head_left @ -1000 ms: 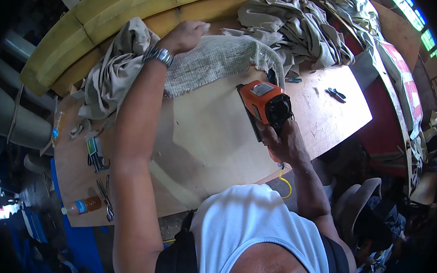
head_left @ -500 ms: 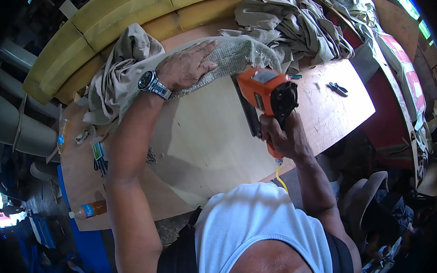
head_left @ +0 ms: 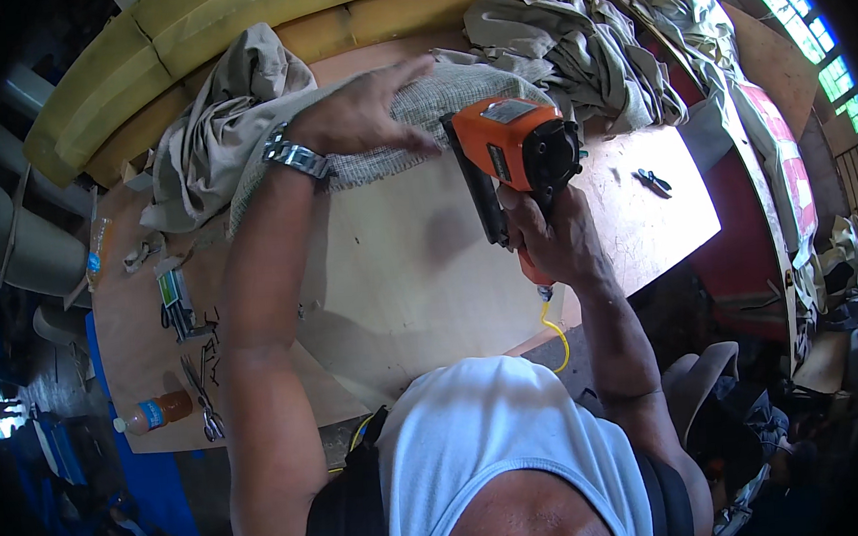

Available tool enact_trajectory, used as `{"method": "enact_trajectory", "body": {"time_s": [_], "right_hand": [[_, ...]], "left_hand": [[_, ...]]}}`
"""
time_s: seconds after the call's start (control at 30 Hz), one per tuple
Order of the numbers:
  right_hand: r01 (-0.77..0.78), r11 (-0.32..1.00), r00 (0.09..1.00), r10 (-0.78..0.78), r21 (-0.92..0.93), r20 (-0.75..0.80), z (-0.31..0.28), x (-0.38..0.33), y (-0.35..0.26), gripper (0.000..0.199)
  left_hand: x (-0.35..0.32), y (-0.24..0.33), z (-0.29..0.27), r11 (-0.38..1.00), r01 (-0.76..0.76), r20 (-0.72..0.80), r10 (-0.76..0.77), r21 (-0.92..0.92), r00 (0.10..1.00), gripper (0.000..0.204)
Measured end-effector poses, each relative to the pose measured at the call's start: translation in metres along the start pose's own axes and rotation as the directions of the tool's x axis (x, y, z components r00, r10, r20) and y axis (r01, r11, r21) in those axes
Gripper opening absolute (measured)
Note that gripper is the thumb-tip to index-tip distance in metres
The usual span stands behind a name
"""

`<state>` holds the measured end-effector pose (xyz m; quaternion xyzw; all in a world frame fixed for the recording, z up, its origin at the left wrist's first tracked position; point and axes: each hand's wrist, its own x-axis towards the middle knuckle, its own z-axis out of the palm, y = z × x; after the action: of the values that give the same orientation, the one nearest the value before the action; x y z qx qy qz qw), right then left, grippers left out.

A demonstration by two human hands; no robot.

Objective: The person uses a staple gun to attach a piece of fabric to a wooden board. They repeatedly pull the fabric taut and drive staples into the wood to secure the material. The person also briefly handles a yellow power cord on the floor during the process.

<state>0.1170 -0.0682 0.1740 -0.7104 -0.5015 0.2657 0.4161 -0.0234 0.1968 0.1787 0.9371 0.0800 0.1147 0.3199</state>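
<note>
The left hand (head_left: 365, 113) is lying spread, palm down, on the mesh cloth (head_left: 420, 121) near the worktop's (head_left: 400, 270) far edge, a steel watch (head_left: 294, 156) on its wrist. The right hand (head_left: 550, 236) is gripping the handle of the orange stapler (head_left: 515, 150), fingers wrapped tight, the tool's nose sitting just beside the cloth's near edge. A yellow hose (head_left: 553, 324) is hanging from the handle. Scissors (head_left: 204, 405) and a bottle (head_left: 155, 412) are lying at the worktop's left edge.

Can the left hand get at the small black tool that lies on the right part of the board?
Probably not easily. The left hand rests on the mesh cloth, and the right hand with the orange stapler stands between it and the black tool.
</note>
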Motion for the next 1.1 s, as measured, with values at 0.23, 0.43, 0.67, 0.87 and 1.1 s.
{"method": "enact_trajectory", "body": {"time_s": [0.23,0.43,0.67,0.87,1.1], "right_hand": [[0.054,0.998,0.999,-0.053,0.046,-0.008,0.007,0.002,-0.002,0.040],[0.085,0.996,0.996,-0.085,0.017,0.001,0.009,0.001,-0.002,0.042],[0.106,0.989,0.994,-0.102,0.107,-0.037,0.020,0.005,0.000,0.031],[-0.052,0.998,0.995,0.051,0.017,0.085,-0.005,-0.033,0.035,0.033],[-0.300,0.941,0.949,0.311,-0.159,0.049,-0.045,-0.096,0.094,0.035]], "left_hand": [[0.000,-0.006,-0.003,0.748,0.000,-0.413,-0.365,-0.663,0.834,0.099],[-0.005,-0.009,-0.001,0.714,-0.064,-0.484,-0.404,-0.698,0.776,0.100],[0.001,-0.010,0.001,0.741,-0.082,-0.526,-0.389,-0.667,0.756,0.097],[0.003,-0.014,0.003,0.717,-0.034,-0.510,-0.460,-0.696,0.727,0.081],[0.016,-0.005,-0.003,0.899,0.394,-0.013,-0.404,-0.194,0.915,0.049]]}}
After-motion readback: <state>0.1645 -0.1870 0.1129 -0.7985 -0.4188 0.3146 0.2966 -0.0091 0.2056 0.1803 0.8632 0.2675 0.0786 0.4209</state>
